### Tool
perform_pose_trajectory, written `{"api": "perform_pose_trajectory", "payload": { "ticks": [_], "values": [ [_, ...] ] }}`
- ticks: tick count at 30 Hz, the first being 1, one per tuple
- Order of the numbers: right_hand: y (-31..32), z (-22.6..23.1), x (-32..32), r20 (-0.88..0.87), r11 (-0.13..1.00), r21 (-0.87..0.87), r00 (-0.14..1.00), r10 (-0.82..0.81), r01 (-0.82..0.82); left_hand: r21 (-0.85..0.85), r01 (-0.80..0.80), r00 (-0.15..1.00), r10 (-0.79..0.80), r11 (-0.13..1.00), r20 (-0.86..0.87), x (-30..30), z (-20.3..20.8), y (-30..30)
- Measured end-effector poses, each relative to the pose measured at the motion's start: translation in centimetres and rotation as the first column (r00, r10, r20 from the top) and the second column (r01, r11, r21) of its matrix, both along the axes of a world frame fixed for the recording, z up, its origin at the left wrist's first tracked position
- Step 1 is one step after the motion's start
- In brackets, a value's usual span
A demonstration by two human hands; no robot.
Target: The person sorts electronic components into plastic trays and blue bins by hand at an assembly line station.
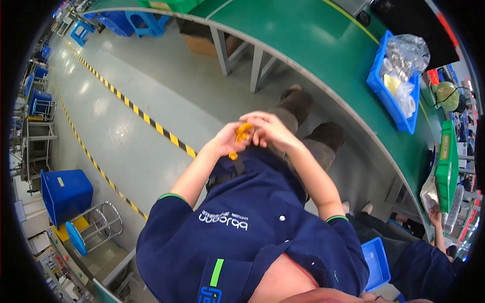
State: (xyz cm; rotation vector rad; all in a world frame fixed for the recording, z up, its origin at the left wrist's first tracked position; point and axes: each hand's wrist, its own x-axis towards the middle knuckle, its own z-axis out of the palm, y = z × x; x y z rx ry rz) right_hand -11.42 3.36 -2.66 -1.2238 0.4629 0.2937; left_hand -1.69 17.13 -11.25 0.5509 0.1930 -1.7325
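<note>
Both hands meet in front of my body, at waist height. Small orange-yellow pieces (243, 131) that look like rubber finger cots lie in my left hand (226, 140), which is palm up with its fingers curled round them. Another orange-yellow finger cot (233, 156) shows at the lower edge of that hand. From the right, my right hand (272, 132) reaches over with bent fingers, and its fingertips pinch at the uppermost piece. Exactly where its thumb and index finger grip is partly hidden.
A green-topped workbench (303, 35) curves past ahead and to the right, bearing a blue tray (376, 81) of bagged parts and a green bin (446, 166). A co-worker's arm (437, 230) is at lower right. Left stand a blue bin (65, 194) and a round stool (96, 230).
</note>
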Motion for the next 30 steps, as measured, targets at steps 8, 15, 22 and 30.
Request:
{"api": "perform_pose_trajectory", "payload": {
  "ticks": [8, 15, 22, 30],
  "values": [
    [4.6, -1.1, 0.3, 0.087, 0.419, -0.892, 0.848, 0.524, -0.168, -0.14, -0.578, 0.736, 0.44, 0.804, -0.514, -0.7, -2.9, 0.5],
    [4.8, -2.3, 0.8, 0.241, 0.661, -0.751, 0.929, 0.28, -0.004, -0.016, -0.602, 0.668, 0.492, 0.799, -0.559, -1.0, -2.8, 1.0],
    [5.2, -3.5, 1.0, 0.417, 0.144, -0.909, 0.856, 0.306, 0.391, -0.052, -0.479, 0.86, 0.456, 0.876, -0.229, -0.6, -0.7, 0.9],
    [5.7, 0.6, -0.2, 0.434, 0.659, -0.688, 0.9, 0.036, 0.306, -0.082, -0.427, 0.903, 0.421, 0.901, -0.082, 0.7, 0.5, 0.6]
  ]
}}
